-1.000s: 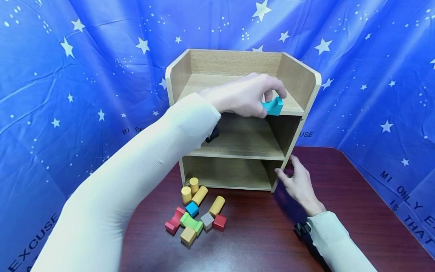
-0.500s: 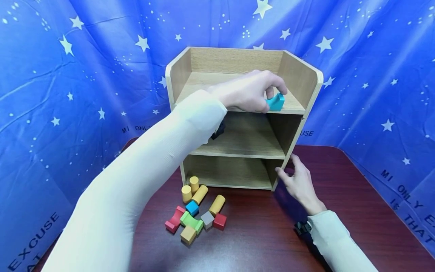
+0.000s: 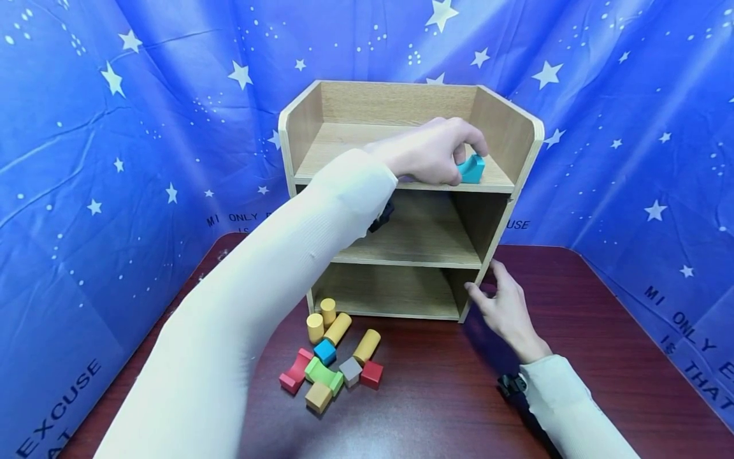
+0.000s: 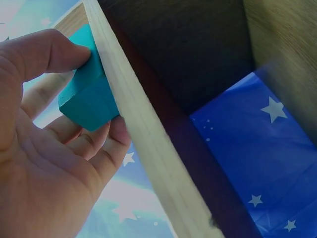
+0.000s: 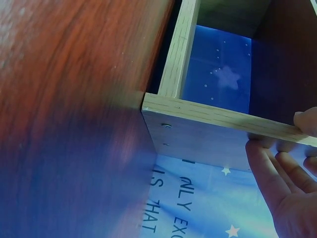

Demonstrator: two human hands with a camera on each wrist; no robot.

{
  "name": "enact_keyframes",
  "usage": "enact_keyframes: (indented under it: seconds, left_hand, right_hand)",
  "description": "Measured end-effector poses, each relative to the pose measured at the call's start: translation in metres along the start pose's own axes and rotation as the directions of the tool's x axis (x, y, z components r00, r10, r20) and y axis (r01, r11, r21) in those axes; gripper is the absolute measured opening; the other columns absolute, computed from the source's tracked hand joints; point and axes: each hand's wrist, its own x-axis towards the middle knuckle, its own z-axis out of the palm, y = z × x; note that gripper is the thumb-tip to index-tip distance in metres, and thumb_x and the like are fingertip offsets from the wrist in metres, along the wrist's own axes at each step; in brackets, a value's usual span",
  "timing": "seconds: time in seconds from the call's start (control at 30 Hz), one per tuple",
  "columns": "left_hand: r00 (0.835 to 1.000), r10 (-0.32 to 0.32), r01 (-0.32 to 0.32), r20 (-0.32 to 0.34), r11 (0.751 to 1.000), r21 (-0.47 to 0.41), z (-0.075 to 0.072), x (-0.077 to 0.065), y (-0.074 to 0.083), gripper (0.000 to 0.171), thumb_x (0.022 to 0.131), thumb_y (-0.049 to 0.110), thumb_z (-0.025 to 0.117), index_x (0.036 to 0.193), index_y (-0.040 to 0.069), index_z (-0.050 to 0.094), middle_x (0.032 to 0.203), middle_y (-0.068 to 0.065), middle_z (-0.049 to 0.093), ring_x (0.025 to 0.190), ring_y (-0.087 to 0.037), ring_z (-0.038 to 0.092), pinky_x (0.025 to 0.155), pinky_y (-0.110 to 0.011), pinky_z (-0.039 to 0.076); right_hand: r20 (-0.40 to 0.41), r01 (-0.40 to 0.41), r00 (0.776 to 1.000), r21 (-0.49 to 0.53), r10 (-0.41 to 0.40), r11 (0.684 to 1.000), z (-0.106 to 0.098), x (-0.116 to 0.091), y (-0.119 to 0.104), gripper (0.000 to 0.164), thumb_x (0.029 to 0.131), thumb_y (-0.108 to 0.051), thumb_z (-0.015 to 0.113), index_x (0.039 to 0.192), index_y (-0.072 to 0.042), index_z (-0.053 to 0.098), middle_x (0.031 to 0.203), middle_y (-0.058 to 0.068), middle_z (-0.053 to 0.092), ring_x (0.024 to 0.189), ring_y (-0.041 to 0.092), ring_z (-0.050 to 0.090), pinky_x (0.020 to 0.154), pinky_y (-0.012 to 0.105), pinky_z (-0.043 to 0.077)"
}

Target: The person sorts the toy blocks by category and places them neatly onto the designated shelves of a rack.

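My left hand (image 3: 438,153) reaches across to the right end of the top shelf and pinches a teal toy block with a curved hollow (image 3: 473,169). In the left wrist view the thumb lies on one face of the teal block (image 4: 91,84), fingers behind it, and the block is against the shelf board's front edge. Low on the right, my right hand (image 3: 507,312) holds the side panel of the wooden shelf unit (image 3: 401,103). The right wrist view has the thumb at the panel's front edge (image 5: 223,116) and fingertips against its outer face.
Left of the unit's foot, several wooden blocks lie on the dark red table (image 3: 430,408): yellow cylinders (image 3: 366,346), a green arch-shaped block (image 3: 323,376), a red one (image 3: 296,371), and blue, grey, red and tan cubes (image 3: 318,396). A blue starry curtain (image 3: 172,127) hangs behind.
My left hand has shifted a little right and up with the teal block, which now sits at the top shelf's front edge. The right hand stays on the side panel.
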Motion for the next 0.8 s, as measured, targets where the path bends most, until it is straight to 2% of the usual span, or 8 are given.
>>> enact_keyframes:
  seconds: [0.1,0.27,0.33,0.4,0.53,0.63,0.73,0.8]
  left_hand:
    - [1.000,-0.007,0.007,0.003,1.000,-0.009,0.0003,0.0004,-0.0013,0.054,0.084,0.006,0.059,0.136,0.020,0.051,0.098,-0.003,0.057,0.090,-0.013,0.051,0.074,-0.024,0.042]
    - [1.000,-0.013,0.013,0.005,1.000,-0.010,0.0012,0.0016,-0.0013,0.053,0.085,0.006,0.056,0.135,0.020,0.051,0.084,-0.002,0.050,0.079,-0.013,0.048,0.067,-0.024,0.039]
    - [1.000,-0.012,0.012,0.002,1.000,-0.009,0.0012,0.0023,-0.0007,0.052,0.085,0.006,0.056,0.134,0.020,0.051,0.082,-0.002,0.049,0.079,-0.013,0.048,0.066,-0.024,0.039]
    - [1.000,-0.014,0.014,0.002,1.000,-0.012,0.0013,0.0032,-0.0004,0.052,0.085,0.005,0.056,0.134,0.020,0.051,0.083,-0.002,0.050,0.080,-0.014,0.048,0.067,-0.024,0.039]
    - [1.000,-0.019,0.019,0.009,1.000,-0.014,0.0014,0.0042,-0.0005,0.053,0.085,0.006,0.057,0.135,0.020,0.050,0.087,-0.002,0.051,0.083,-0.013,0.048,0.070,-0.024,0.040]
    - [1.000,-0.016,0.016,0.008,1.000,-0.012,0.0019,0.0047,-0.0007,0.053,0.085,0.006,0.057,0.135,0.020,0.050,0.088,-0.002,0.051,0.084,-0.013,0.049,0.071,-0.024,0.040]
    - [1.000,-0.012,0.012,0.002,1.000,-0.008,0.0024,0.0046,-0.0009,0.054,0.084,0.006,0.056,0.136,0.021,0.048,0.084,-0.001,0.050,0.080,-0.012,0.048,0.070,-0.024,0.039]
    - [1.000,-0.011,0.011,-0.002,1.000,-0.005,0.0025,0.0044,-0.0012,0.057,0.084,0.006,0.056,0.138,0.022,0.045,0.081,0.000,0.047,0.075,-0.012,0.046,0.068,-0.024,0.037]
  right_hand:
    - [0.003,0.000,1.000,0.002,0.000,1.000,0.0006,0.0002,-0.0001,0.049,0.083,-0.011,0.071,0.127,-0.004,0.051,0.108,0.018,0.063,0.098,0.028,0.061,0.069,0.003,0.041]
    - [0.001,-0.008,1.000,-0.004,0.008,1.000,0.0007,0.0001,0.0012,0.048,0.084,-0.011,0.071,0.127,-0.004,0.051,0.107,0.015,0.063,0.097,0.027,0.062,0.069,0.014,0.050]
    - [0.002,-0.013,1.000,-0.003,0.013,1.000,0.0006,0.0001,0.0017,0.048,0.084,-0.012,0.071,0.127,-0.004,0.051,0.107,0.013,0.063,0.097,0.027,0.062,0.069,0.021,0.053]
    - [0.005,-0.016,1.000,0.002,0.016,1.000,0.0004,0.0003,0.0020,0.048,0.084,-0.012,0.071,0.127,-0.004,0.050,0.107,0.013,0.063,0.097,0.028,0.062,0.070,0.022,0.053]
    - [0.012,-0.017,1.000,0.013,0.017,1.000,0.0003,0.0002,0.0017,0.047,0.085,-0.011,0.070,0.127,-0.004,0.050,0.108,0.016,0.062,0.097,0.029,0.062,0.070,0.014,0.050]
    - [0.012,-0.020,1.000,0.013,0.020,1.000,-0.0001,0.0000,0.0013,0.047,0.085,-0.011,0.070,0.126,-0.004,0.050,0.107,0.016,0.062,0.097,0.029,0.063,0.070,0.014,0.050]
    - [0.014,-0.018,1.000,0.011,0.018,1.000,-0.0007,0.0000,0.0008,0.046,0.085,-0.011,0.070,0.126,-0.004,0.050,0.108,0.016,0.062,0.097,0.028,0.063,0.070,0.017,0.052]
    - [0.016,-0.015,1.000,0.014,0.015,1.000,-0.0009,0.0000,0.0004,0.047,0.085,-0.011,0.070,0.126,-0.004,0.050,0.108,0.017,0.062,0.097,0.029,0.063,0.070,0.012,0.049]
